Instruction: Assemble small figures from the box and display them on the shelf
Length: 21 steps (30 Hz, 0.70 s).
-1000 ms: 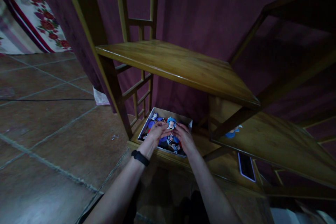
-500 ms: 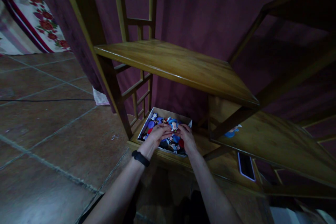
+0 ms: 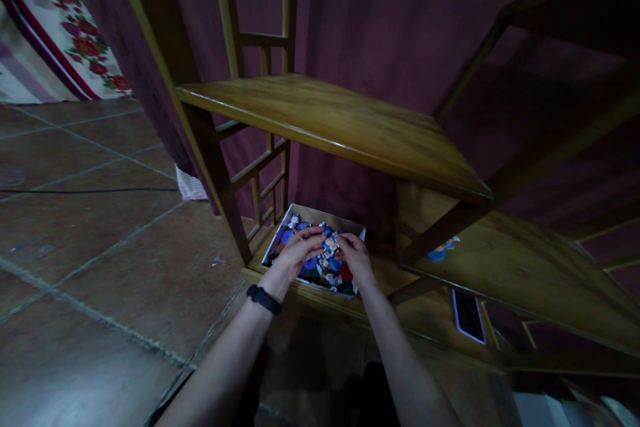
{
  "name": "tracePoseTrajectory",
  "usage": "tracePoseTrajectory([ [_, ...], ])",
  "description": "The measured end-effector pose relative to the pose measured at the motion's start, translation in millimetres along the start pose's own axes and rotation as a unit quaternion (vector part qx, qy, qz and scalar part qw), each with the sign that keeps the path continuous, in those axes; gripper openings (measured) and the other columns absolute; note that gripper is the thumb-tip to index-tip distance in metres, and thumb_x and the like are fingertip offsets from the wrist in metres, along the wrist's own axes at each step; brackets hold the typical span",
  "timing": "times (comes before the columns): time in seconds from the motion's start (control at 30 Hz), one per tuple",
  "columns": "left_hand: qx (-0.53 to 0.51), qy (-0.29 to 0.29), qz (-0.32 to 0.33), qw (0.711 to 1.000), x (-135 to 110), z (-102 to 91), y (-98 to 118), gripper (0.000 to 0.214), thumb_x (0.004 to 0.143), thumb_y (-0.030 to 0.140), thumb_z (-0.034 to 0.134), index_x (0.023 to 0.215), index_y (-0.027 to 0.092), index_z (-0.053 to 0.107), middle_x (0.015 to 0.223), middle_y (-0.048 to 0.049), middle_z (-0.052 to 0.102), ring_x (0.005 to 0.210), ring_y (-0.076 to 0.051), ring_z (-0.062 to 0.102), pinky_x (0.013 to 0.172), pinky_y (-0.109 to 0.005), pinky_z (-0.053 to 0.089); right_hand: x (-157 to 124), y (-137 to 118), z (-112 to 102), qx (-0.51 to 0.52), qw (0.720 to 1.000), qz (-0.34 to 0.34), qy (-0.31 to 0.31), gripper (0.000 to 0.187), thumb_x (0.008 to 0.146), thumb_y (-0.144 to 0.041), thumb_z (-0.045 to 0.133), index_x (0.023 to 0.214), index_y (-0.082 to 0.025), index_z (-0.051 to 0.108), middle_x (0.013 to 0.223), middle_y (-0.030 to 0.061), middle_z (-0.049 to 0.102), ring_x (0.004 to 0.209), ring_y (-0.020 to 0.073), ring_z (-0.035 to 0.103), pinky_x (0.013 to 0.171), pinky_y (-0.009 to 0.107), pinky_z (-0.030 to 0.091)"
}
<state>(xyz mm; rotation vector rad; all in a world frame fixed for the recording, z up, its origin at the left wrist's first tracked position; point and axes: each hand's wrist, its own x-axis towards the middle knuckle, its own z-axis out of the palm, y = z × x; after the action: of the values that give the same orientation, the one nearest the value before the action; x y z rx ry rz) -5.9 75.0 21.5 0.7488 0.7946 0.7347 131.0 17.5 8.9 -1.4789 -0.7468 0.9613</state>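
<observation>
A shallow white box (image 3: 280,238) of small blue, red and white toy figures sits on the lowest board of a wooden shelf unit. Both my hands reach into it. My left hand (image 3: 299,250), with a black band on its wrist, has its fingers curled over the figures. My right hand (image 3: 356,255) pinches a small blue and white figure (image 3: 330,247) between the two hands. The left fingertips touch the same figure.
A wide wooden shelf board (image 3: 330,123) juts out above the box. A lower board to the right (image 3: 530,267) carries a blue figure (image 3: 440,252). A phone (image 3: 467,315) lies on the bottom board. Brown floor tiles (image 3: 90,253) spread to the left, crossed by a black cable (image 3: 75,191).
Both hands have shifted slightly farther into the box and closed together on the blue and white figure. The view has barely moved.
</observation>
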Motion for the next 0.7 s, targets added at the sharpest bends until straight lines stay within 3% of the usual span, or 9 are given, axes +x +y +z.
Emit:
tracePoseTrajectory([
  [0.23, 0.026, 0.014, -0.016, 0.999, 2.2, -2.7, -5.7, 0.033, 0.06, 0.032, 0.077, 0.085, 0.017, 0.063, 0.078, -0.0023, 0.065, 0.06, -0.01, 0.061, 0.057, -0.023, 0.054, 4.3, 1.6, -2.2, -0.069, 0.997, -0.015, -0.021, 0.029, 0.069, -0.047, 0.059, 0.081, -0.021, 0.065, 0.073, -0.001, 0.063, 0.061, 0.0136, 0.056, 0.048, 0.021, 0.046],
  [0.7, -0.076, 0.006, -0.028, 0.997, 1.2, 1.3, -3.8, 0.022, 0.072, 0.013, 0.062, 0.093, 0.014, 0.06, 0.083, -0.0068, 0.068, 0.066, -0.016, 0.066, 0.066, -0.033, 0.057, 2.9, 6.3, -0.8, -0.006, 1.0, -0.012, 0.013, 0.036, 0.069, -0.048, 0.059, 0.094, -0.022, 0.061, 0.084, 0.0015, 0.064, 0.065, 0.0131, 0.058, 0.055, 0.023, 0.049],
])
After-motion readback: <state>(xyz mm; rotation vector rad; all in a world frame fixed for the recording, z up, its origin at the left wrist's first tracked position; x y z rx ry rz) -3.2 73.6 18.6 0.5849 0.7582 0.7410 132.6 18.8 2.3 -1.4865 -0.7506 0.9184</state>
